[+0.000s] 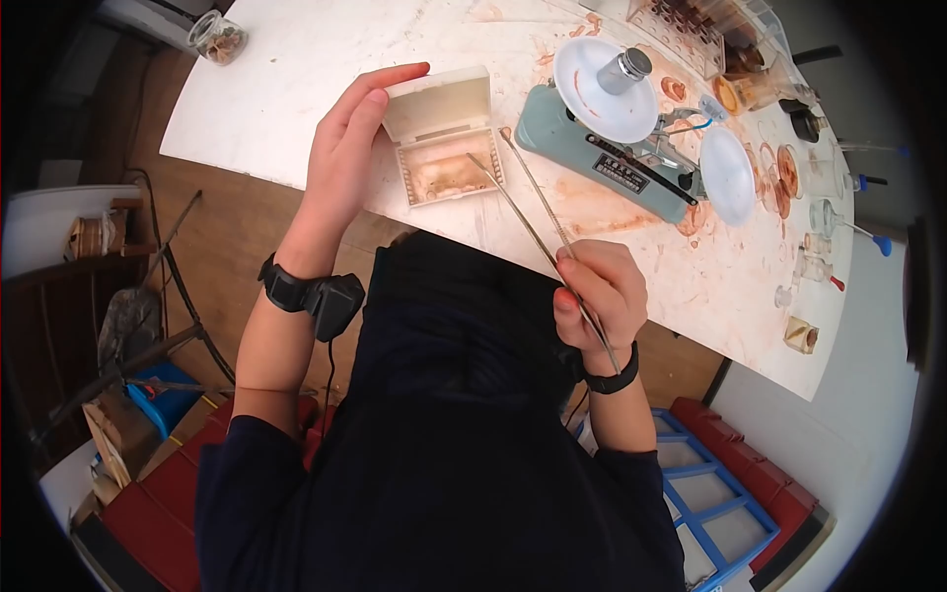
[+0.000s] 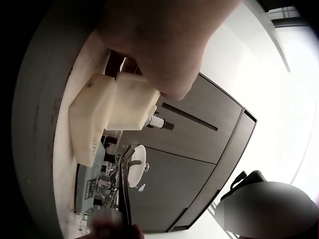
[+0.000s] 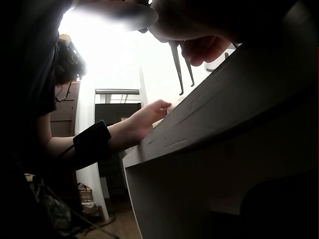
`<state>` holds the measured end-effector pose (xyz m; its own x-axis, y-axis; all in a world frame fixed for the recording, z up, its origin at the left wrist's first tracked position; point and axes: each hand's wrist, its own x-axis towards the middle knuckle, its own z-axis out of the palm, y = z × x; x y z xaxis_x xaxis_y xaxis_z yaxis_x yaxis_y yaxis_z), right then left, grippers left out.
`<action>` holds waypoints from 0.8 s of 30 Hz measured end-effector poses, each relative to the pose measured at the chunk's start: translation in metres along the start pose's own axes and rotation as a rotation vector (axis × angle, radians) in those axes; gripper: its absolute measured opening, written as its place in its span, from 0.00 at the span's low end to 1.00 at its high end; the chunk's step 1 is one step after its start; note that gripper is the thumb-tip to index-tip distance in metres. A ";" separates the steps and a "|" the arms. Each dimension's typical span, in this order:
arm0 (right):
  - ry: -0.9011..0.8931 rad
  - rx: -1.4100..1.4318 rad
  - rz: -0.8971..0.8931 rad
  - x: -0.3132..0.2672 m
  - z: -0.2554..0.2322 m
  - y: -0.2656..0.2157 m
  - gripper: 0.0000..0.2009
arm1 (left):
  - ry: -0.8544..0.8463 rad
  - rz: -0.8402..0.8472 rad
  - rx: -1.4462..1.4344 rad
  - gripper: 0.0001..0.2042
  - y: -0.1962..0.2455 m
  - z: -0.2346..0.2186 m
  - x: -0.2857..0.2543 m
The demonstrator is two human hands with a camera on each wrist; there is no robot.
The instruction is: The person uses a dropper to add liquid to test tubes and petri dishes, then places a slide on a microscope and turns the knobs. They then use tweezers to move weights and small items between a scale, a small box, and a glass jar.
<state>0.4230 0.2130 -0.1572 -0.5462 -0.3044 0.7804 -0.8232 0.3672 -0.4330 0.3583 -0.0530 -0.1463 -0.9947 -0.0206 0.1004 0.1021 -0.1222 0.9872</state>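
Observation:
My left hand (image 1: pixel 345 148) grips the raised lid (image 1: pixel 439 104) of a small white hinged plastic box (image 1: pixel 449 170) at its left edge. Its thumb is at the edge and a finger reaches behind. The box's inside is stained brown. Metal tweezers (image 1: pixel 538 232) lie in my right hand (image 1: pixel 607 291), pinched between thumb and fingers. Their two tips stand apart, one over the box's inside and one by its right side. The right wrist view shows the tips of the tweezers (image 3: pixel 177 69) bent. From the left wrist, the back of the box (image 2: pixel 89 117) shows.
A green pan balance (image 1: pixel 592 158) stands right of the box, with a metal weight (image 1: pixel 623 71) on its left pan. Bottles and droppers (image 1: pixel 829 217) line the table's right side. A glass jar (image 1: pixel 217 39) is at the far left. Reddish stains mark the white table (image 1: pixel 276 89).

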 end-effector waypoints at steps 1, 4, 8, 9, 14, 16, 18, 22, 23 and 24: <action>-0.007 -0.001 0.000 0.000 0.000 0.000 0.11 | 0.000 0.012 -0.007 0.19 0.000 0.000 0.000; -0.030 0.006 0.001 0.000 -0.001 0.000 0.11 | -0.017 0.015 -0.032 0.19 -0.002 -0.003 0.001; -0.015 0.000 0.024 0.000 -0.003 -0.002 0.10 | -0.054 0.049 -0.036 0.18 -0.007 -0.006 -0.001; -0.012 0.003 0.027 -0.001 -0.004 -0.003 0.10 | -0.090 0.110 0.034 0.18 -0.007 -0.007 -0.002; 0.032 0.027 0.036 -0.007 -0.007 -0.005 0.10 | -0.220 0.375 0.306 0.20 -0.010 -0.009 -0.006; 0.033 0.039 0.016 -0.007 -0.007 -0.004 0.10 | -0.242 0.456 0.490 0.23 -0.005 -0.007 -0.009; 0.014 0.047 0.020 -0.007 -0.009 -0.004 0.10 | -0.243 0.518 0.679 0.25 0.000 -0.002 -0.014; 0.003 0.039 0.029 -0.007 -0.009 -0.003 0.10 | -0.299 0.634 0.868 0.25 0.002 0.003 -0.016; -0.002 0.041 0.033 -0.006 -0.009 -0.003 0.10 | -0.315 0.635 0.881 0.25 0.002 0.002 -0.018; -0.008 0.043 0.038 -0.006 -0.009 -0.003 0.10 | -0.332 0.635 0.895 0.26 0.002 0.002 -0.018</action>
<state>0.4299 0.2216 -0.1562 -0.5785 -0.2980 0.7593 -0.8076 0.3404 -0.4816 0.3768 -0.0509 -0.1464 -0.7325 0.4528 0.5083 0.6764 0.5690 0.4678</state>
